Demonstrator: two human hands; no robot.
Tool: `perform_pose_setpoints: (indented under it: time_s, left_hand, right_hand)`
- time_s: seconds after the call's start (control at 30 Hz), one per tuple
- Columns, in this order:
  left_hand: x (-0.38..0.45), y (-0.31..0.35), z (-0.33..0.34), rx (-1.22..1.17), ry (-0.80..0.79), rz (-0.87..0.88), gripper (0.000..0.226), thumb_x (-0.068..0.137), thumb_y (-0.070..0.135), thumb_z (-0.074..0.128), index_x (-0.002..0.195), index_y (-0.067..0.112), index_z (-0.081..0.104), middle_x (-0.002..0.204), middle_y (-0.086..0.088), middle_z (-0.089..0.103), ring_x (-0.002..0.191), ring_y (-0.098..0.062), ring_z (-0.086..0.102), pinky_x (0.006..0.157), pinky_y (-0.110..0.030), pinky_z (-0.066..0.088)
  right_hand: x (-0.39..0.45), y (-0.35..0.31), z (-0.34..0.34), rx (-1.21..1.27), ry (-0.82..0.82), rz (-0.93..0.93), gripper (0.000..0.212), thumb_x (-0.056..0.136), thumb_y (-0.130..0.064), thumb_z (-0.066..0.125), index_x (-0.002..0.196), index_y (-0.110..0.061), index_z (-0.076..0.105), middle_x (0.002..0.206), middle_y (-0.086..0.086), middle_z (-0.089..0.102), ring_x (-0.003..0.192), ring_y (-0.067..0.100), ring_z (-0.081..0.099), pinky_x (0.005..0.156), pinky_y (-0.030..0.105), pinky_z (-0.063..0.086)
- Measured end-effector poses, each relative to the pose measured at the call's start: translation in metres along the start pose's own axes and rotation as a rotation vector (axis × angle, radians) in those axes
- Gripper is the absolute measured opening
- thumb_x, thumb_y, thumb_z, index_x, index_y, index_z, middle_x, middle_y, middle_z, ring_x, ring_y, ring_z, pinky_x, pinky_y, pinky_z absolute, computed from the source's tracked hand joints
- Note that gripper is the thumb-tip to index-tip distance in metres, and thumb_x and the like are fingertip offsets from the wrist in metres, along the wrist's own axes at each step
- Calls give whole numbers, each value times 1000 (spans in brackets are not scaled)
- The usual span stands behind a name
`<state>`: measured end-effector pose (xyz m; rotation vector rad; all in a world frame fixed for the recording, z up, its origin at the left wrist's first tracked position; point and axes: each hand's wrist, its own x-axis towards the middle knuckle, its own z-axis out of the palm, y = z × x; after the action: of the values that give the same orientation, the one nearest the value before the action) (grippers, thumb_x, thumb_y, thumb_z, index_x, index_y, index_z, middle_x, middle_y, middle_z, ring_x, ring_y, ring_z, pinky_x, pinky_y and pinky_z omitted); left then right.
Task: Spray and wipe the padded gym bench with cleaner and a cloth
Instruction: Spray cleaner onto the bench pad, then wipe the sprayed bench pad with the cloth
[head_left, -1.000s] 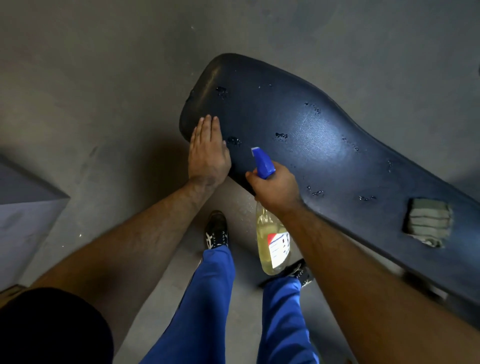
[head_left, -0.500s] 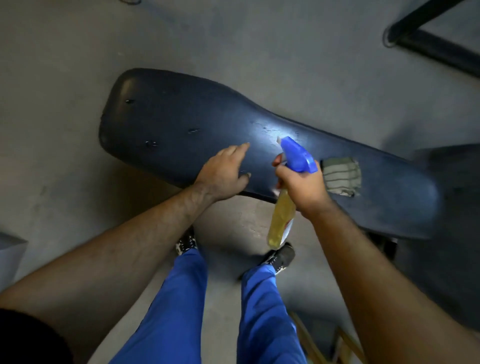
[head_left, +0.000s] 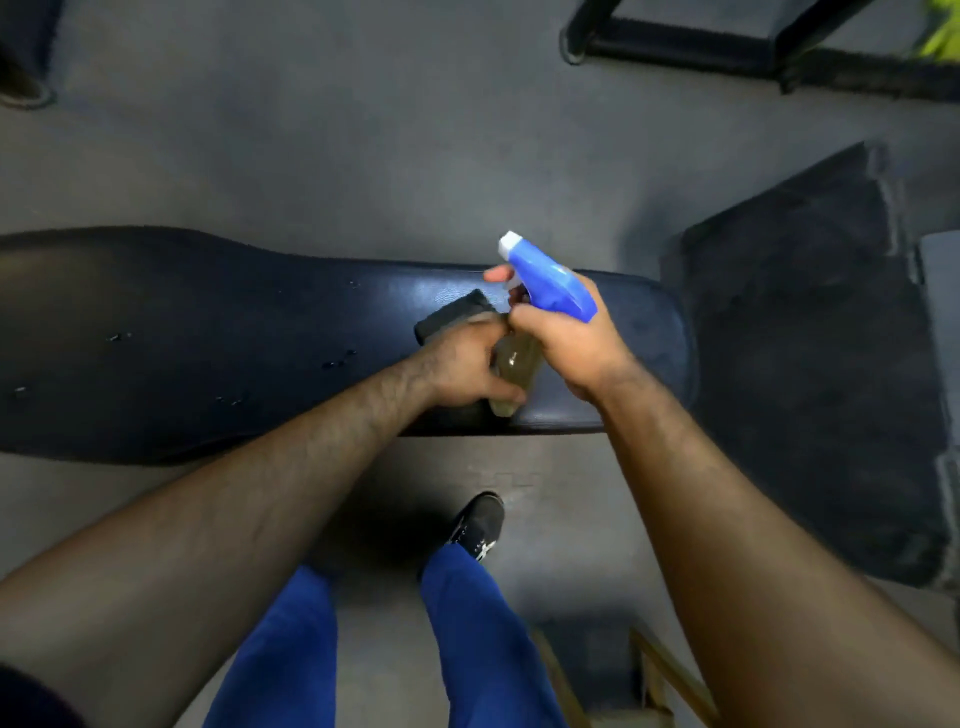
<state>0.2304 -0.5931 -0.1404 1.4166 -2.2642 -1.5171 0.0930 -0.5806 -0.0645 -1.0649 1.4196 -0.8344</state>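
The dark padded bench (head_left: 218, 332) runs left to right across the view, with scattered droplets on its left half. My right hand (head_left: 571, 343) grips the spray bottle (head_left: 550, 283) by its neck over the bench's right end; the blue head points up and to the left. The bottle's yellowish body (head_left: 514, 366) hangs down between my two hands. My left hand (head_left: 462, 364) lies on the folded cloth (head_left: 449, 317), fingers curled over it. Only the cloth's far corner shows, dark in shadow. The thumb touches the bottle's base.
A dark padded block (head_left: 810, 364) sits on the floor just right of the bench. A black metal frame (head_left: 727, 41) stands at the top right. My blue-trousered legs and a black shoe (head_left: 480, 525) are below the bench, with wooden slats (head_left: 670, 675) at the bottom right.
The view has shifted right along the bench. My left hand moved from the bench's near edge onto the cloth. My right hand brought the bottle over the bench's right end.
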Motion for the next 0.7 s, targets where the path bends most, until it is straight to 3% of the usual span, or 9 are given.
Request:
perform_pose_setpoints:
  time_s: [0.1,0.17,0.23,0.37,0.47,0.53,0.63,0.7]
  left_hand:
    - [28,19,8,11,69,-24,40,57,44,81,86,35,55,92,11,61,89,-12,61,81,-36,54]
    - [45,28,16,-28,129,-34,45,62,33,86,96,29,58,97,10,61,90,-11,62,82,-32,53]
    - [59,35,23,-42,184,-37,52,65,28,86,109,24,61,108,6,62,96,-12,63,84,-28,52]
    - [74,41,35,-29,245,-11,67,63,28,88,123,21,60,123,0,62,107,-17,61,91,-27,49]
    - [76,45,38,8,249,1,69,62,32,86,124,21,59,126,0,60,110,-16,60,95,-31,49]
    - [76,47,39,12,258,2,65,61,36,83,121,23,60,122,3,61,111,-15,60,92,-37,52]
    - [73,51,38,13,236,-13,58,60,45,71,113,22,62,115,4,64,106,-15,61,87,-37,53]
    - [71,52,39,6,230,-9,61,59,52,61,110,19,63,112,3,64,105,-15,61,88,-34,51]
  right_hand:
    - [11,-1,-29,-2,-24,-37,45,66,1,54,102,-19,70,84,-13,69,73,12,53,68,27,50]
    - [19,1,-46,-19,-6,-39,41,64,0,55,99,-16,67,94,9,70,77,14,56,70,32,52]
    - [27,4,-59,-23,14,-16,37,65,2,55,96,-14,65,90,19,63,72,13,56,63,22,52]
    - [33,17,-79,23,56,32,37,70,9,55,97,-14,67,89,8,64,69,6,60,62,15,50]
    - [31,21,-82,47,81,39,36,76,18,54,103,-3,67,82,5,63,61,1,60,58,13,48]
    - [28,23,-80,84,119,51,38,76,23,51,98,-4,67,75,2,61,56,0,57,54,13,47]
    - [25,32,-74,117,190,63,41,80,18,61,87,-22,64,66,-11,62,55,-1,56,56,14,48]
    - [24,42,-69,144,260,83,27,78,7,74,89,-16,66,67,-14,67,61,-1,60,64,16,51]
